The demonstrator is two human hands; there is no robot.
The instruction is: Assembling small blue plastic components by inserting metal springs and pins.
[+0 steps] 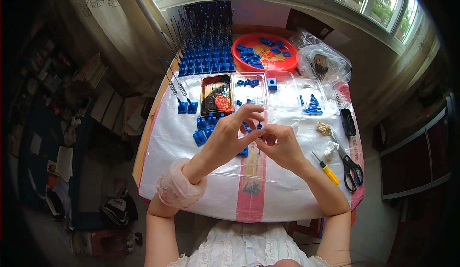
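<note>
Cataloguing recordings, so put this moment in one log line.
left hand, right hand: together at small blue part, exact grip unclear | right side: yellow screwdriver, black-handled scissors | far side: red tray, blue pieces inside

The place is looking like a room in a home. Flowered curtains (103, 8) are hanging beside wide windows (376, 1), and plants (382, 11) are growing outside the glass. Shelves (48, 68) are filling the dim left side, where a bag (118, 210) is lying low down. Near the windows, a worktop (145, 145) is bearing many blue parts (206, 66), a red tray (285, 65), scissors (346, 159) and a screwdriver (330, 174), so the room is also serving as a small handwork spot.
</note>
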